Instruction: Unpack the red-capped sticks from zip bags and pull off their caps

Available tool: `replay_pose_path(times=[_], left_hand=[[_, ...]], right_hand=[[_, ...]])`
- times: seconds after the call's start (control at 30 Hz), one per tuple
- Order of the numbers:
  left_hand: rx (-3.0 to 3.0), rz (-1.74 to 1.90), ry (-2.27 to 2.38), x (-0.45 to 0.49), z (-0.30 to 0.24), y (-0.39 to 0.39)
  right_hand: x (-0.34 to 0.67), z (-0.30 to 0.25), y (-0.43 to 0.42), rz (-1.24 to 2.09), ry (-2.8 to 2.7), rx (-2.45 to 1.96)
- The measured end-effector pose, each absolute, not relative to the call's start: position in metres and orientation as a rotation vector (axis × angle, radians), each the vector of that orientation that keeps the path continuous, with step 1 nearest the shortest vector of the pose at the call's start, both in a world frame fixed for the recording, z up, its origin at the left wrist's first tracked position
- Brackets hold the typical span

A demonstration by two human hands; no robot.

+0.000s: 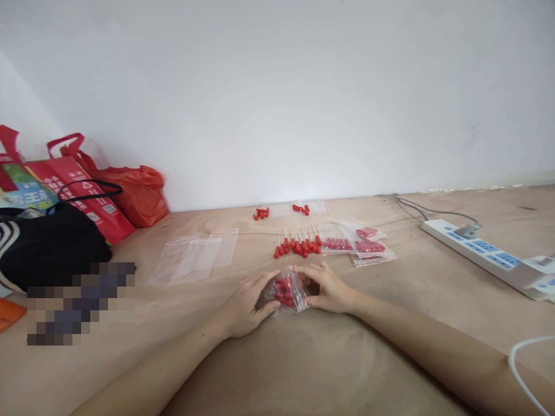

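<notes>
Between my two hands is a clear zip bag (285, 292) with several red-bulbed pieces inside, just above or on the brown surface. My left hand (251, 303) curls round the bag's left side, thumb in front. On its right, my right hand (332, 289) grips the zip edge with fingers and thumb. Beyond them lies a row of droppers (299, 245) with red bulbs and clear stems. Filled zip bags (370, 247) with red bulbs showing are stacked to the right of the row. Flat clear bags (191, 260) lie at the left.
Small red bulbs (262, 214) lie in two groups near the wall. A white power strip (472, 248) with a grey plug and cables is at the right. Red carrier bags (139, 196) and a black bag (56, 248) stand at the left. A white cable (515, 352) crosses my right forearm.
</notes>
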State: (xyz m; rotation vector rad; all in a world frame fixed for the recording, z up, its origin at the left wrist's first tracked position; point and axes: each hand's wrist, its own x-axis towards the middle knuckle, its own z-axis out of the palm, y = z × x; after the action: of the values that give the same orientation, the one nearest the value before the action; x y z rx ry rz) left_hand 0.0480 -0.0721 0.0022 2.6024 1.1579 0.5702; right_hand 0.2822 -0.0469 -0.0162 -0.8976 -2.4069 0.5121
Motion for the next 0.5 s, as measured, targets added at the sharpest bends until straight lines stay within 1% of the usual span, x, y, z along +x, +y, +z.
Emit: replay_pose_path(times=[0.3, 0.5], left_hand=[[2.559, 0.602, 1.158, 0.049, 0.003, -0.07], [2.506, 0.629, 1.171, 0.051, 0.003, -0.067]], right_hand=[[0.269, -0.008, -0.05, 0.517, -2.36, -0.931], [0.262, -0.006, -0.049, 0.46, -2.393, -0.927]])
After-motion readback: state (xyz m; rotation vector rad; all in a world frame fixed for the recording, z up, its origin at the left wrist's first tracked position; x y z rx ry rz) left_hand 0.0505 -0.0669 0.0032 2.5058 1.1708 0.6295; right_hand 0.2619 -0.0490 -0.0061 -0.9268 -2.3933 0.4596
